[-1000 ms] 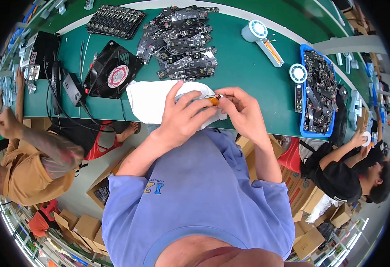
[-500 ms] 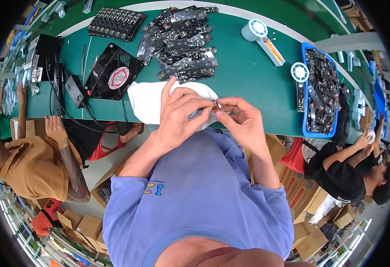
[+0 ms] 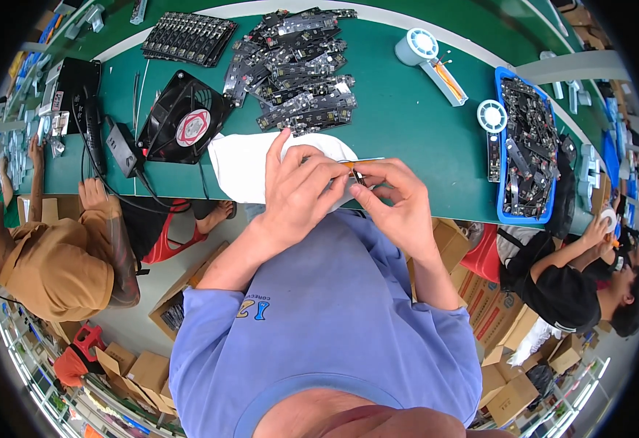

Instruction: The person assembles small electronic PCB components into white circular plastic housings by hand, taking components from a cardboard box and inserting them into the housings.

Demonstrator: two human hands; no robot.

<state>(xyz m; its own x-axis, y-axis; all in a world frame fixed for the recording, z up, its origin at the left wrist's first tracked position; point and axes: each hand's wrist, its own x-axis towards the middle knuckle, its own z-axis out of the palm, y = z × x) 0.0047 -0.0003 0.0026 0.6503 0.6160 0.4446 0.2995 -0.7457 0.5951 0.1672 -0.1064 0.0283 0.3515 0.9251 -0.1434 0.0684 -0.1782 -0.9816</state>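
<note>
My left hand [image 3: 299,186] and my right hand [image 3: 396,196] meet over the near edge of the table. Between their fingertips is a small part with an orange piece [image 3: 349,166]. A thin pale edge shows above it and a dark bit below; the fingers hide most of it, so its kind is unclear. Both hands pinch this part, and the left index finger points upward, apart from it. Under and behind my hands lies a white cloth [image 3: 235,166] on the green table [image 3: 385,120].
Beyond the cloth lie a heap of narrow black circuit boards [image 3: 301,69] and a neat stack [image 3: 190,38]. A black fan [image 3: 185,117] and power adapter [image 3: 122,150] stand left. Two small handheld fans [image 3: 429,62] [image 3: 492,135] and a blue board-filled tray [image 3: 501,208] are right. People sit at both sides.
The small part has turned slightly between my fingertips, and a thin pale edge now shows over my right fingers. The person at left has shifted their arm a little.
</note>
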